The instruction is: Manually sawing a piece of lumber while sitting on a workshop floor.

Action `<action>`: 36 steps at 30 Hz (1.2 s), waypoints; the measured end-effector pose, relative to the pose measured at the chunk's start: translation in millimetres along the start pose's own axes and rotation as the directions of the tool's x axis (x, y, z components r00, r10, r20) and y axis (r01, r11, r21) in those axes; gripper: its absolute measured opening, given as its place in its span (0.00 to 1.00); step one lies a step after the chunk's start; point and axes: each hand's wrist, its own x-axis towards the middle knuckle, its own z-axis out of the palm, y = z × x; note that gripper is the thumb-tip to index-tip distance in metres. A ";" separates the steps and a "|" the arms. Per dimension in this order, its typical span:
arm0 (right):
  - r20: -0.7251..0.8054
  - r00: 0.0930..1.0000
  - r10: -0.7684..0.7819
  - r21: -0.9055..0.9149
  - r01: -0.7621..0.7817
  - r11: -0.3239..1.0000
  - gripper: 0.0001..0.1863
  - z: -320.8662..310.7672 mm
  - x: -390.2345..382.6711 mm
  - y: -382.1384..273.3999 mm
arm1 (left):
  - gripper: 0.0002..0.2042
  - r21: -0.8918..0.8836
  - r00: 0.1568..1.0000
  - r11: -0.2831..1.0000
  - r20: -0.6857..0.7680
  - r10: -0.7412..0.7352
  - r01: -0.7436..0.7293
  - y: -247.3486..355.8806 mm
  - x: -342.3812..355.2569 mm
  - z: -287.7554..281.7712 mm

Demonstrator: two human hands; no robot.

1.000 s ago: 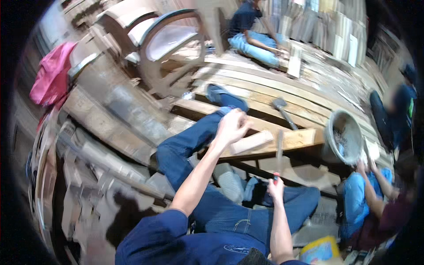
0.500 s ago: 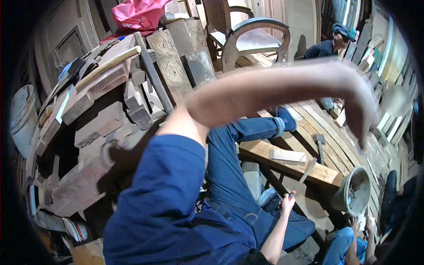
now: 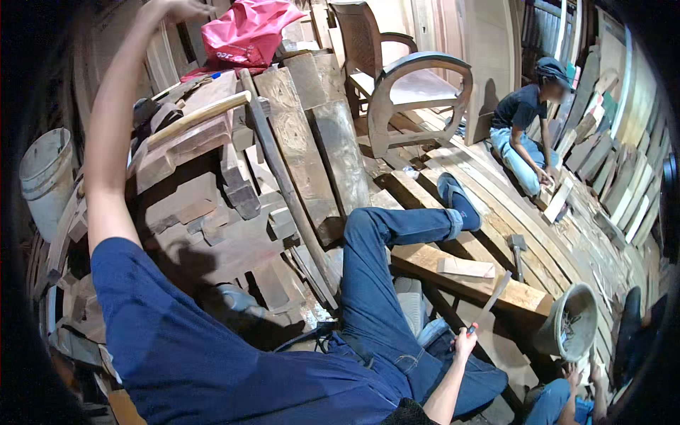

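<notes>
My left hand [image 3: 177,10] is raised high at the top edge, close to a pink bag [image 3: 248,32] lying on a pile of wood offcuts [image 3: 234,177]. Its fingers look curled, and I cannot make out anything in them. My right hand [image 3: 464,342] is low by my lap, shut on the handle of a chisel [image 3: 490,303] whose flat blade points up toward a wooden beam [image 3: 425,261]. A small pale wood block [image 3: 464,267] lies on that beam. My legs in blue jeans stretch across the beam.
A hammer [image 3: 517,248] lies on the plank floor beyond the beam. A grey bucket [image 3: 574,322] of small metal pieces stands at the beam's right end. A wooden chair [image 3: 404,85] and a seated person [image 3: 528,120] are behind. A white bucket [image 3: 46,170] stands far left.
My left arm has swung from the beam, across the view, up to the top left near the pink bag. The view has turned left. My right hand still holds the chisel.
</notes>
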 end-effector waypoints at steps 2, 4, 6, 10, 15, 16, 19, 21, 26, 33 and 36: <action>-0.026 0.999 0.038 -0.053 -0.039 0.998 0.09 -16.7 -4.7 3.5 | 0.42 -0.340 0.780 0.909 0.625 0.028 0.239 31.4 -71.3 -31.5; -0.012 0.999 0.030 -0.036 -0.031 0.999 0.08 -14.5 -1.0 5.7 | 0.47 -0.046 0.410 0.754 0.859 -0.305 0.656 -20.1 -73.0 68.6; -0.032 0.999 0.029 -0.052 -0.031 0.998 0.08 -21.4 -1.1 12.9 | 0.52 -0.072 0.358 0.764 0.908 -0.215 0.642 -0.5 -86.9 94.5; 0.007 1.000 0.017 -0.060 -0.016 0.998 0.08 -12.8 -5.9 1.4 | 0.56 -0.109 0.247 0.514 0.946 -0.208 0.851 -7.5 -119.1 123.0; -0.020 0.999 0.028 -0.114 -0.031 0.993 0.09 -18.7 3.1 21.1 | 0.58 -0.166 0.359 0.560 0.898 -0.255 0.812 26.8 -115.9 92.8; -0.029 0.999 0.023 -0.094 -0.026 0.995 0.09 -20.9 6.8 24.1 | 0.55 -0.133 0.341 0.558 0.896 -0.285 0.819 24.5 -110.6 100.7; -0.008 1.000 -0.023 -0.012 0.023 1.000 0.08 -15.9 -0.8 10.5 | 0.47 -0.060 0.271 0.541 0.908 -0.320 0.839 -1.5 -105.2 125.3; 0.004 0.999 0.048 -0.046 -0.048 0.998 0.07 -12.0 -14.3 -14.2 | 0.43 -0.029 0.228 0.527 0.920 -0.318 0.850 -24.6 -113.0 148.6; -0.027 0.999 0.045 -0.087 -0.047 0.995 0.08 -17.1 -10.4 -6.1 | 0.23 -0.318 0.518 0.570 0.825 -0.228 0.758 -19.4 -121.3 144.8; -0.008 0.999 0.054 -0.078 -0.054 0.996 0.07 -19.2 -11.0 -2.7 | 0.43 -0.471 0.895 0.793 -0.019 -0.446 0.385 -15.7 -110.5 153.8; -0.020 0.999 0.043 -0.064 -0.044 0.997 0.06 -22.2 0.1 14.4 | 0.45 -0.396 0.910 0.880 -0.200 -0.363 0.263 -7.5 -97.7 138.6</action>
